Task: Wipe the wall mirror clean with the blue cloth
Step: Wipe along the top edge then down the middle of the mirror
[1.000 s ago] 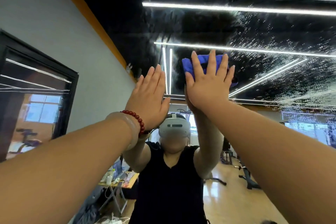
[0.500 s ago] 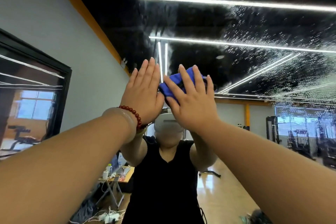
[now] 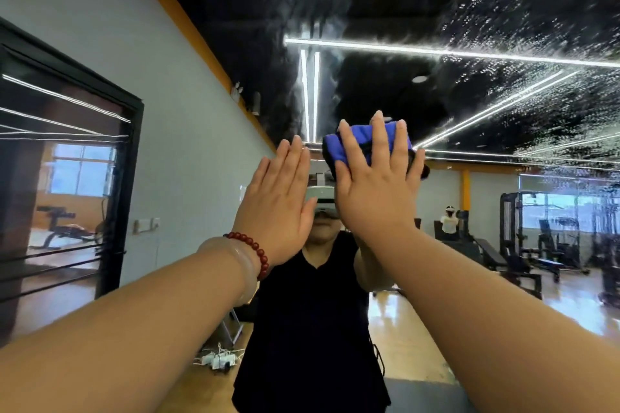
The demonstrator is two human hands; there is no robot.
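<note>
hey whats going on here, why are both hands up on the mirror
A person is wiping the wall mirror. The right hand presses a bunched blue cloth against the glass with straight fingers. The left hand, with a red bead bracelet at the wrist, lies flat against the mirror beside it and holds nothing. Droplets speckle the upper right of the glass, so that part is not yet wiped.
</note>
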